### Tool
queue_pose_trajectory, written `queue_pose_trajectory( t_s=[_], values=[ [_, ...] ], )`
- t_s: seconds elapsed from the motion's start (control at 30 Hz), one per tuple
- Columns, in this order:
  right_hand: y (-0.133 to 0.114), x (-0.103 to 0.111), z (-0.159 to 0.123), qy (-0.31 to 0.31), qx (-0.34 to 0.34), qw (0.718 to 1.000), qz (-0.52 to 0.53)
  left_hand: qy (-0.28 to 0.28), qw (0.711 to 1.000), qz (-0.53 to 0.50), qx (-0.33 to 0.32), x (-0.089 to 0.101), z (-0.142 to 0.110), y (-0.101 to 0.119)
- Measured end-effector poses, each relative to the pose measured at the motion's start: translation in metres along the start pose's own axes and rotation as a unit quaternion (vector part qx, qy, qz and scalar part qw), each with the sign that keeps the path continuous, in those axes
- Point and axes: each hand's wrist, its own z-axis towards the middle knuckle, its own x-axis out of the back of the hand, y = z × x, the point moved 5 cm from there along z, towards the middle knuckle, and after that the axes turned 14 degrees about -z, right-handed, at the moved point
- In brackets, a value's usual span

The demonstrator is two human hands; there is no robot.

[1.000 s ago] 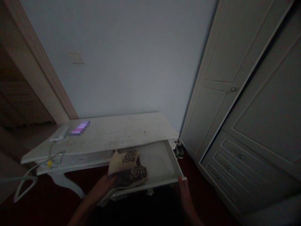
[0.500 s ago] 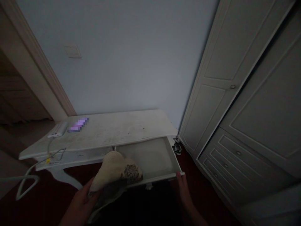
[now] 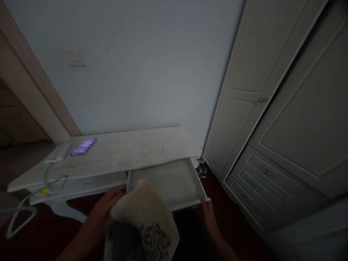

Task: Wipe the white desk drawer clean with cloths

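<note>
A white desk (image 3: 122, 152) stands against the wall with its right drawer (image 3: 168, 181) pulled out. My left hand (image 3: 104, 208) is closed on a cream cloth with a dark pattern (image 3: 144, 224), held in front of the drawer and hanging down toward me. My right hand (image 3: 209, 214) rests at the drawer's front right corner, its fingers touching the front edge. The drawer's inside looks bare where it shows.
A white wardrobe (image 3: 272, 119) with panelled doors and small drawers fills the right side. A white charger and a blurred flat item (image 3: 83, 146) lie on the desk's left end, with a cable (image 3: 40, 188) hanging off. A door frame (image 3: 35, 94) is at left. The floor is dark red.
My left hand has lifted the patterned cloth out of the drawer and drawn it toward me. The right hand has stayed at the drawer's corner.
</note>
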Motion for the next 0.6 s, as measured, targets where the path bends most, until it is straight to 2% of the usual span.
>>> queue_pose_trajectory(
  t_s=[0.07,0.1,0.2,0.27,0.4,0.6],
  values=[
    [0.002,0.000,-0.002,0.004,-0.030,1.000,-0.004,-0.007,0.996,0.088,0.006,-0.025,0.017,0.003],
    [0.002,0.000,-0.002,0.001,-0.041,0.999,-0.003,-0.036,0.994,0.101,0.003,-0.040,0.019,0.006],
    [0.002,-0.001,-0.003,-0.011,-0.055,0.998,0.008,-0.211,0.975,0.071,0.028,-0.090,0.010,0.013],
    [-0.001,-0.001,-0.003,-0.009,-0.050,0.999,0.011,-0.291,0.948,0.102,0.079,-0.114,0.002,0.017],
    [-0.007,0.002,-0.002,-0.014,-0.024,1.000,0.004,-0.337,0.908,0.208,0.139,-0.139,0.009,0.024],
    [-0.018,0.008,-0.006,0.001,0.006,1.000,-0.010,-0.367,0.903,0.194,0.112,-0.155,0.021,0.033]
  ],
)
